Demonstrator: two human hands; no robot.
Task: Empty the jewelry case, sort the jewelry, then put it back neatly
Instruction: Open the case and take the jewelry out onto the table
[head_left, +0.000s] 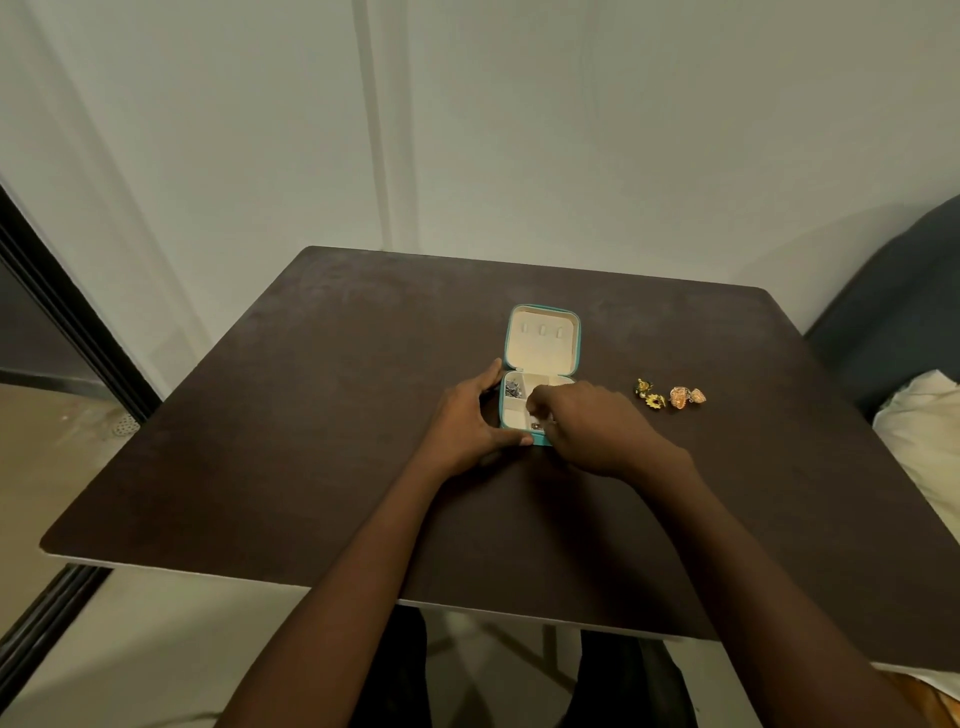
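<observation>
We see the case, teal outside and cream inside, lying open near the middle of the table, its lid laid back away from us. Silver bits sit in the far-left compartment, and another small piece lies by the near edge. Our left hand cups the case's left side, thumb along its near edge. Our right hand reaches in from the right with fingers curled down; whether they pinch anything we cannot tell. To the right, apart from the case, lie gold pieces and orange pieces. The tabletop is dark brown and matte. Behind it stands a pale wall; a white pillow shows at the right.
</observation>
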